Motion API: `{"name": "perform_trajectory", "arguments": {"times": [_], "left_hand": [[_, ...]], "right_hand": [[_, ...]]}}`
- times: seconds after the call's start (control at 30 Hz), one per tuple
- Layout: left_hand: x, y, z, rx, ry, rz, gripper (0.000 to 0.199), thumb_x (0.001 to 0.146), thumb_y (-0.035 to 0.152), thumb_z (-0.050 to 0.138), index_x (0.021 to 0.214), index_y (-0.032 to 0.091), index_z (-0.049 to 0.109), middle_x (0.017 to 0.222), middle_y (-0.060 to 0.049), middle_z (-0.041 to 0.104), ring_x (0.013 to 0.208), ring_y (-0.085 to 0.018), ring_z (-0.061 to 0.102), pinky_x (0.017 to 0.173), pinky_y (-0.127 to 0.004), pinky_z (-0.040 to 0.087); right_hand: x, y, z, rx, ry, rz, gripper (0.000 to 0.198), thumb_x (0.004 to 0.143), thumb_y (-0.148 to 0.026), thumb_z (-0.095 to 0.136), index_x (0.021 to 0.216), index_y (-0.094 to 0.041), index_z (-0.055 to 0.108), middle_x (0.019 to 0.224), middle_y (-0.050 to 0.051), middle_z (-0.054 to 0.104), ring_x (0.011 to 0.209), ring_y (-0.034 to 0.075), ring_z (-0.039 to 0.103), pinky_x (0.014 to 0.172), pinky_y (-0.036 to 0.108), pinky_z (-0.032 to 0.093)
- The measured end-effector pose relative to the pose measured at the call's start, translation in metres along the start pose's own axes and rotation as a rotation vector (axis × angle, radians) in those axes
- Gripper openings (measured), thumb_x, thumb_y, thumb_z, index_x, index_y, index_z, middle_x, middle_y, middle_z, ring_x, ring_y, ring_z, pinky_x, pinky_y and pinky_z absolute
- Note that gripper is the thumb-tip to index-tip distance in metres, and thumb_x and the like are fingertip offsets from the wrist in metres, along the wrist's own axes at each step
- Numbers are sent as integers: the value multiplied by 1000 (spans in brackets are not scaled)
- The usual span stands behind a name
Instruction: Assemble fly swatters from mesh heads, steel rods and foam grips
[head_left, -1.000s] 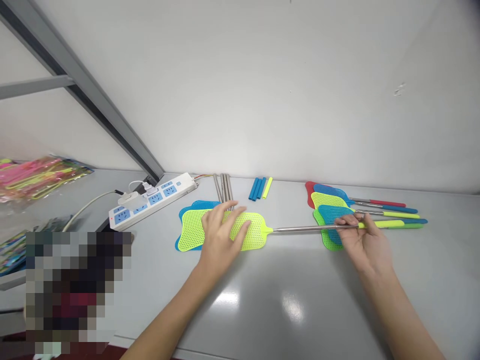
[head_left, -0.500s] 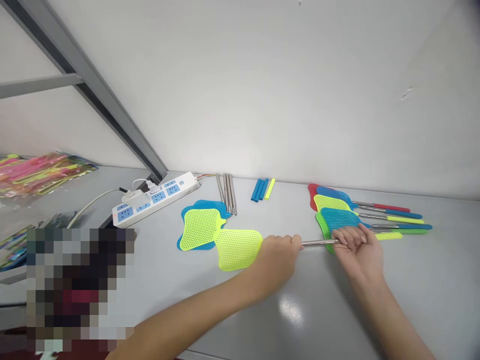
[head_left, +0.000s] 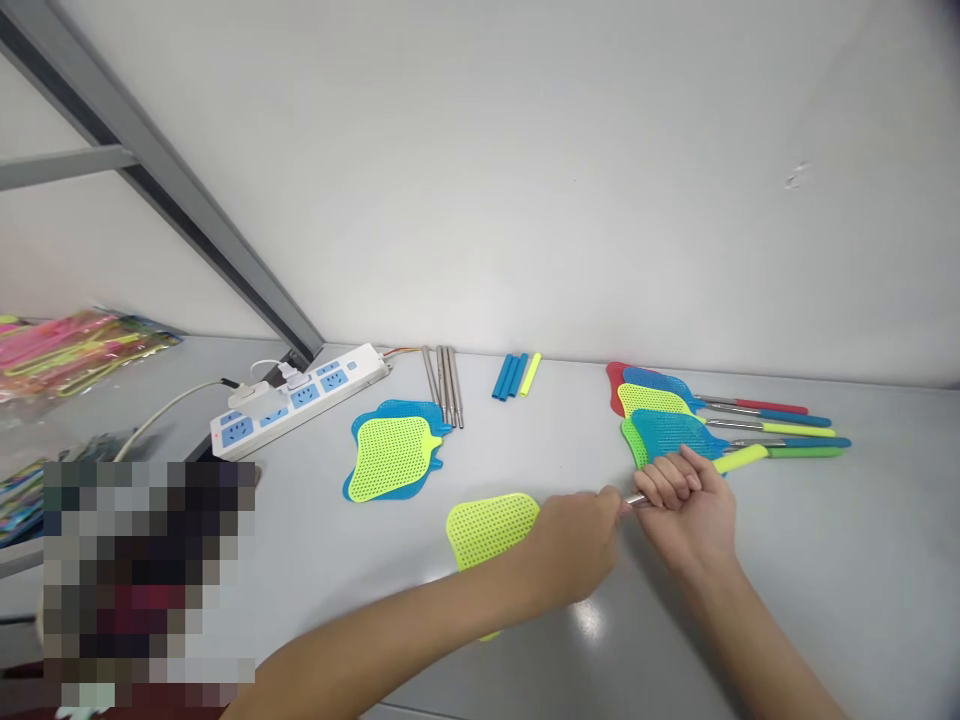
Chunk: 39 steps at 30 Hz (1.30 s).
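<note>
Both fists are wrapped round one yellow fly swatter (head_left: 491, 525). My left hand (head_left: 577, 545) closes on it near its mesh head, which my forearm partly covers. My right hand (head_left: 686, 505) grips it farther along, and the yellow handle sleeve sticks out past the fingers. A short stretch of metal rod shows between the two hands. Just beyond my right hand lies a row of swatters with metal rods, among them a blue swatter (head_left: 671, 435) and a red one (head_left: 616, 385).
Left of my hands lie a loose yellow swatter head (head_left: 394, 455) and blue swatter heads (head_left: 409, 410). Behind them are metal rods (head_left: 448, 385), blue sleeves (head_left: 510, 377) and a yellow sleeve (head_left: 531, 374). A power strip (head_left: 300, 400) with cords and bagged goods (head_left: 82, 350) occupy the left.
My hands have come closer together, so less rod shows between them. The held swatter has moved nearer to me, its head now apart from the loose heads and its handle end tilted upward.
</note>
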<state>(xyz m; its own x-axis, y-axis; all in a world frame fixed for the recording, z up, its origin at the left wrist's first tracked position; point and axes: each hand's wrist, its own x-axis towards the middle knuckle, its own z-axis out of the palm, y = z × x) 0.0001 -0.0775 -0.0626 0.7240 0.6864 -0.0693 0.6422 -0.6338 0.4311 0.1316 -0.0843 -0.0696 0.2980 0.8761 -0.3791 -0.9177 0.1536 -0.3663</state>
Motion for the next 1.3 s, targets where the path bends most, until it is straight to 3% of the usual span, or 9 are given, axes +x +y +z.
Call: {"name": "perform_trajectory", "arguments": {"times": [0.3, 0.53, 0.8, 1.03, 1.3], "left_hand": [[3, -17, -9, 189, 16, -48, 40, 88, 34, 12, 78, 17, 46, 63, -3, 57, 57, -16, 55, 49, -26, 36], [1, -28, -28, 153, 80, -60, 43, 87, 41, 15, 76, 16, 49, 66, -4, 56, 63, -16, 54, 53, -26, 36], [0, -39, -32, 134, 113, 7, 39, 85, 42, 25, 73, 16, 50, 70, -4, 56, 66, -16, 51, 56, -26, 34], [1, -36, -32, 215, 109, 115, 29, 86, 31, 32, 71, 15, 51, 68, -3, 56, 63, -15, 50, 62, -27, 34], [3, -40, -28, 223, 154, 135, 32, 84, 36, 34, 68, 15, 53, 69, -3, 52, 68, -15, 48, 73, -31, 32]], "right_hand": [[6, 5, -5, 48, 10, 122, 31, 71, -12, 46, 55, -18, 21, 48, -7, 21, 40, 6, 28, 44, 22, 36], [5, 6, -2, 93, 59, 187, 23, 74, -13, 43, 59, -19, 27, 54, -6, 26, 48, 7, 36, 56, 28, 43], [10, 8, -4, 166, 123, 234, 18, 73, -9, 39, 62, -19, 27, 57, -5, 27, 50, 8, 35, 56, 28, 43], [17, -2, -9, 164, 99, 188, 18, 71, -7, 39, 63, -18, 28, 57, -5, 26, 48, 7, 31, 47, 25, 38], [24, -18, -11, 96, 103, 155, 18, 70, -6, 39, 63, -18, 28, 55, -6, 24, 45, 7, 27, 42, 22, 32]]}}
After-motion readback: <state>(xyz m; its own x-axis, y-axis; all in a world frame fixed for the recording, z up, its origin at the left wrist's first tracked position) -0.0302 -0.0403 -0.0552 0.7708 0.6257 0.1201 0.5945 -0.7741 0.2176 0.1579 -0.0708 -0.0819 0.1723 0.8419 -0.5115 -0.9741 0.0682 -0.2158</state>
